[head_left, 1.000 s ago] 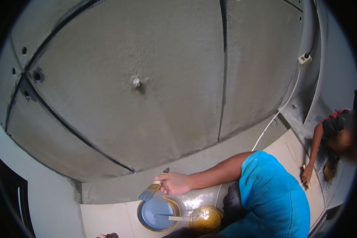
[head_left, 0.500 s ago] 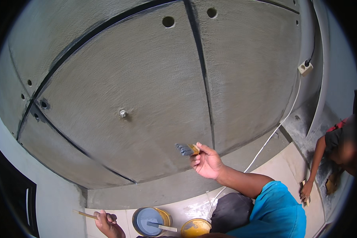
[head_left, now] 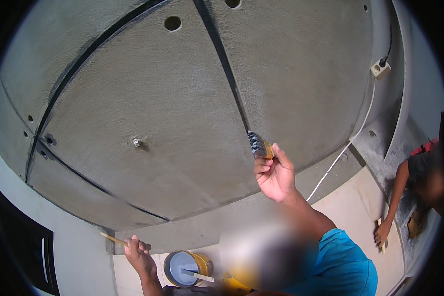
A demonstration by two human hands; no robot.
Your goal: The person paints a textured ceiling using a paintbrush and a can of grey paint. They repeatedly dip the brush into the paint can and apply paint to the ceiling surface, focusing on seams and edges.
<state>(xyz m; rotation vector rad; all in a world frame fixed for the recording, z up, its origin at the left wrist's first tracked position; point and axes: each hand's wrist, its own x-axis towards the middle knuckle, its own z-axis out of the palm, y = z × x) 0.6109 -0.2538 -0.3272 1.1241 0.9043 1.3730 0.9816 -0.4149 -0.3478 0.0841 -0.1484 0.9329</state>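
My right hand [head_left: 277, 172] grips a flat paintbrush [head_left: 261, 147] between thumb and fingers. Its bristles are clumped with grey paint and point up at the dark strip [head_left: 225, 64] on the grey wall [head_left: 148, 98]. Whether they touch it I cannot tell. My left hand [head_left: 139, 255], low on the left, is closed around a thin wooden stick [head_left: 113, 239]. Between the hands and nearer to me stands a yellow bucket [head_left: 202, 264] of blue-grey paint. A stirring stick [head_left: 197, 275] leans in it. A second yellow container [head_left: 233, 283] is mostly hidden by a blur.
A metal bolt [head_left: 137, 142] sticks out of the wall, with round holes [head_left: 172, 23] above. A white cable [head_left: 341, 158] runs from a socket block [head_left: 381, 69] toward the floor. At right a co-worker's hand [head_left: 382, 234] rests on a wooden piece. Pale tiles [head_left: 350, 202] line the floor.
My right hand has raised the paintbrush up to the dark strip and turned its bristles upward. My left hand has risen slightly with the stick. The view has shifted over the wall.
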